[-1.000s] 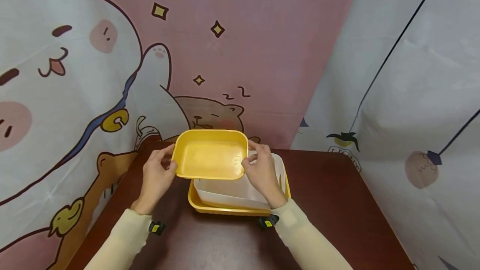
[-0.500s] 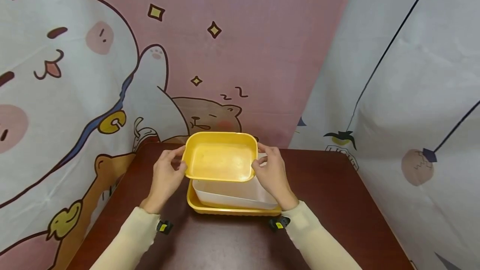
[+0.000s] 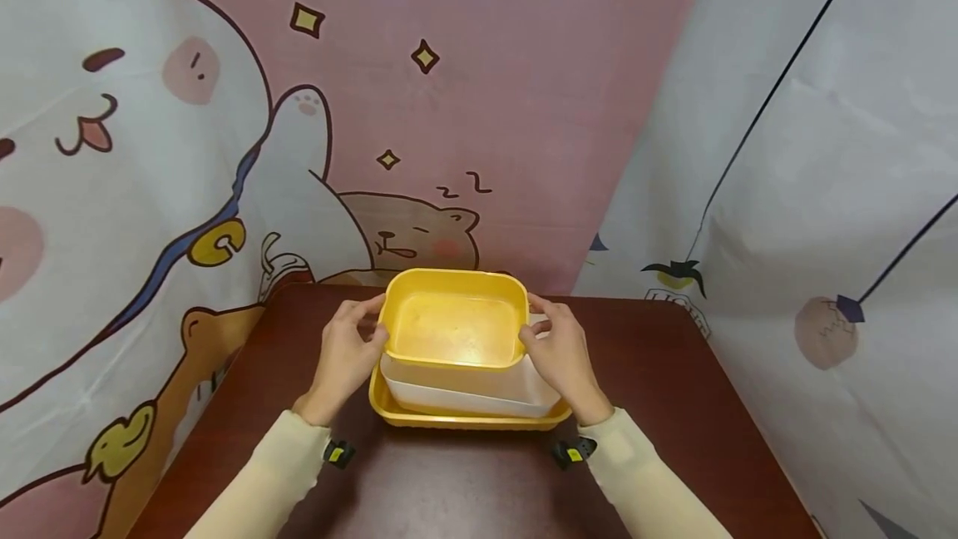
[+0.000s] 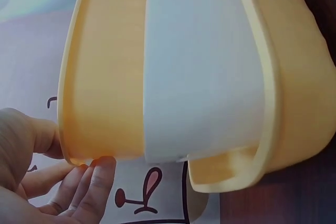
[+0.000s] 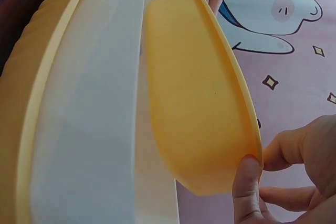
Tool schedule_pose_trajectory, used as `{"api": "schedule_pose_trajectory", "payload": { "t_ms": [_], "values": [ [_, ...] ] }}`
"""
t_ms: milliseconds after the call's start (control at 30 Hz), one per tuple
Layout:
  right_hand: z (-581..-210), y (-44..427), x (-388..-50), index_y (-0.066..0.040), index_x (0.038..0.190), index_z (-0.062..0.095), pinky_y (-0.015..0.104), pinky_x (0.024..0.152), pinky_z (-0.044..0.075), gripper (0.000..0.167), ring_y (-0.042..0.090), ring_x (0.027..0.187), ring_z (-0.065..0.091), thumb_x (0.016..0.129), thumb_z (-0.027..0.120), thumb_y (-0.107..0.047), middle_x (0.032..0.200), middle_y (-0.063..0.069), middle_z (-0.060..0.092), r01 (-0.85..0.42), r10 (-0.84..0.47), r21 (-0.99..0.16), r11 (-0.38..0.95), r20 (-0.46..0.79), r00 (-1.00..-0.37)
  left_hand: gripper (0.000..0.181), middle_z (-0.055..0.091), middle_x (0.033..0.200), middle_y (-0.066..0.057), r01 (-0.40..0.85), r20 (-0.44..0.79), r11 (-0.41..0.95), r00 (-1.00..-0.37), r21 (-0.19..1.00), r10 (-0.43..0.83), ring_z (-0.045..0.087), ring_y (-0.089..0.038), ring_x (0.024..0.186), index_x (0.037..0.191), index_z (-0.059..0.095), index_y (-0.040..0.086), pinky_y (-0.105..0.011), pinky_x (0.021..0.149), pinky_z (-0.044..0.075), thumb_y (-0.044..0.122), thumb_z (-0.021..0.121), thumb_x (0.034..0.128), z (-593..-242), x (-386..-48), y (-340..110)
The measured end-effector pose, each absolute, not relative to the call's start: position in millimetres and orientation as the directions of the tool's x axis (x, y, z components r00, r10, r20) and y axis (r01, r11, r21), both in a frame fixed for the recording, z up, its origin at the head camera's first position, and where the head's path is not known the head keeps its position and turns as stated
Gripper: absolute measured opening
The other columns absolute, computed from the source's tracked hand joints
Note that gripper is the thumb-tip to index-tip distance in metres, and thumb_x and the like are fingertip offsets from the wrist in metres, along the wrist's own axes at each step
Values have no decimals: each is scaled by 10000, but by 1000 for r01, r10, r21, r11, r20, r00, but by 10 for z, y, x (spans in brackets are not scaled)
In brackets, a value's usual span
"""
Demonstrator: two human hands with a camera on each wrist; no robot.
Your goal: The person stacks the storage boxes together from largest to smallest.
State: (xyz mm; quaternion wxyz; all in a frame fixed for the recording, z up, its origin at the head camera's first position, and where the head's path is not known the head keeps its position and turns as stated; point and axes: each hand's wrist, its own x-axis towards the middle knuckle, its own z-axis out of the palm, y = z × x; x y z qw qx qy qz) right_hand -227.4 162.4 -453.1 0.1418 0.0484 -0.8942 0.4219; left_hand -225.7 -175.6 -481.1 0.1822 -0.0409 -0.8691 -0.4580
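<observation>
A small yellow tray (image 3: 452, 323) with rounded corners is held up between both hands, its inside facing the head camera. My left hand (image 3: 346, 360) pinches its left end, and my right hand (image 3: 563, 358) pinches its right end. Below and behind it, a white box (image 3: 464, 396) sits inside a larger yellow tray (image 3: 479, 422) on the table. The held tray hides much of the white box. In the left wrist view, fingers (image 4: 100, 187) lie against the small tray's end; in the right wrist view, the thumb (image 5: 247, 184) presses its rim.
The dark reddish-brown table (image 3: 644, 406) extends to both sides of the stacked containers. Cartoon-printed cloth (image 3: 524, 123) hangs behind it and down the left, with a whitish cloth (image 3: 846, 190) at the right.
Both hands have carried the small yellow tray to the right and slightly down, bringing it more centrally over the white box. The larger tray and white box stay on the table.
</observation>
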Motion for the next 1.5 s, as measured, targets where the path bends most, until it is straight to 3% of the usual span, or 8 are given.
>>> {"api": "schedule_pose_trajectory", "payload": {
  "t_ms": [233, 433, 567, 833, 1067, 1500],
  "values": [
    [-4627, 1716, -2288, -64, 1609, 687, 354, 803, 703, 571, 304, 1042, 761, 1046, 776, -93, 1392, 210, 731, -163, 35, -757, 633, 239, -970, 538, 713, 1296, -188, 225, 326, 585, -943, 779, -71, 800, -320, 1087, 1561, 733, 37, -112, 812, 577, -18, 743, 1027, -4874, -2273, -1696],
    [-4656, 1798, -2270, -46, 1606, 682, 365, 797, 718, 560, 318, 1072, 761, 1055, 768, -94, 1426, 211, 744, -139, 26, -758, 637, 202, -979, 549, 696, 1295, -223, 212, 297, 604, -954, 769, -44, 818, -343, 1129, 1585, 709, 26, -305, 900, 716, -5, 749, 1038, -4928, -2294, -1642],
    [-4683, 1828, -2291, -40, 1597, 690, 370, 809, 721, 560, 317, 1066, 766, 1045, 772, -86, 1419, 205, 762, -151, 10, -750, 644, 206, -979, 555, 686, 1299, -220, 195, 275, 619, -961, 761, -36, 817, -347, 1155, 1604, 693, 31, -403, 928, 738, -3, 752, 1053, -4935, -2298, -1623],
    [-4704, 1895, -2302, 22, 1525, 718, 319, 704, 687, 506, 314, 1028, 778, 1033, 781, -77, 1344, 231, 761, -152, -10, -742, 653, 192, -981, 570, 686, 1351, -232, 196, 257, 633, -967, 749, -4, 812, -364, 1186, 1613, 669, 3, -429, 963, 732, -21, 757, 1050, -4912, -2290, -1595],
    [-4705, 1946, -2313, 49, 1539, 694, 374, 799, 735, 509, 308, 1049, 787, 1063, 768, -113, 1333, 235, 757, -134, -35, -736, 663, 148, -988, 524, 688, 1338, -254, 240, 256, 649, -964, 722, 72, 821, -397, 1181, 1571, 674, -74, -458, 967, 731, -20, 764, 1058, -4864, -2317, -1612],
    [-4660, 2009, -2356, 33, 1649, 603, 431, 857, 750, 544, 365, 1174, 821, 1154, 681, -178, 1451, 265, 714, -87, -118, -774, 628, 16, -993, 489, 712, 1402, -275, 202, 133, 666, -979, 718, 155, 798, -410, 1247, 1577, 661, -88, -487, 983, 732, 135, 697, 1143, -4738, -2364, -1685]
  ]
}}
